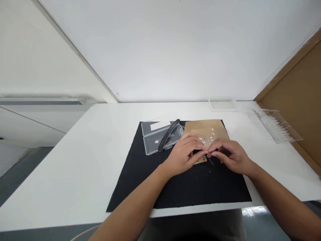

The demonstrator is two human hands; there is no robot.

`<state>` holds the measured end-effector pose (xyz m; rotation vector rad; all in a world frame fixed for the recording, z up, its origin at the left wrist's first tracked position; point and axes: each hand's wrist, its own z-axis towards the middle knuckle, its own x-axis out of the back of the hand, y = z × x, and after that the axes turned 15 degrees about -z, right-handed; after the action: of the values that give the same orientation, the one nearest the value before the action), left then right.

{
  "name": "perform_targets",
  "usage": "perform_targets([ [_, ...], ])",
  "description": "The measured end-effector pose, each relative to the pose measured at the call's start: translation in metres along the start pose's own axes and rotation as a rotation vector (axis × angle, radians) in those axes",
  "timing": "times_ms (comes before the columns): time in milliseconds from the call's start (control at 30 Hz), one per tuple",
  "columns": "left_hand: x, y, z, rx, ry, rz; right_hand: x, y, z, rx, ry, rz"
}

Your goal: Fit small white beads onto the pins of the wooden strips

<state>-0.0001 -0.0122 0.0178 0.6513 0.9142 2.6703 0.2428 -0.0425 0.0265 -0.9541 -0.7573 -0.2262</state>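
Note:
Thumb and fingers pinched together, my left hand (187,152) meets my right hand (230,154) above a black mat (190,190). The fingertips of both nearly touch around something tiny and dark, too small to name. Behind them lies a sheet of brown paper (200,125) with several small white discs and bits scattered on it. Partly covered by my left hand, a small tan piece (202,159) with shiny bits rests on the mat. A thin clear sliver (211,162) lies beside it, under my right hand.
Left of my hands, an opened clear plastic case (150,144) holds small clear pieces, with a curved black strip (168,135) lying across it. A clear tray (223,105) stands at the back of the white table (75,167). Clear racks (278,127) lie by the brown board at right.

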Motion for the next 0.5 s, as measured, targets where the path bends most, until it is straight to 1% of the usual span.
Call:
perform_targets([
  [200,-0.002,0.0015,-0.0012,0.117,0.026,-0.041,-0.004,0.0003,-0.0011,-0.034,0.024,0.048],
  [367,-0.0042,0.0024,-0.0014,0.156,0.033,-0.083,-0.0081,0.0016,-0.0011,-0.022,0.072,0.09],
  [500,-0.0062,0.002,-0.0025,0.211,0.055,-0.128,-0.0083,0.0023,-0.0013,-0.036,0.085,0.08],
])
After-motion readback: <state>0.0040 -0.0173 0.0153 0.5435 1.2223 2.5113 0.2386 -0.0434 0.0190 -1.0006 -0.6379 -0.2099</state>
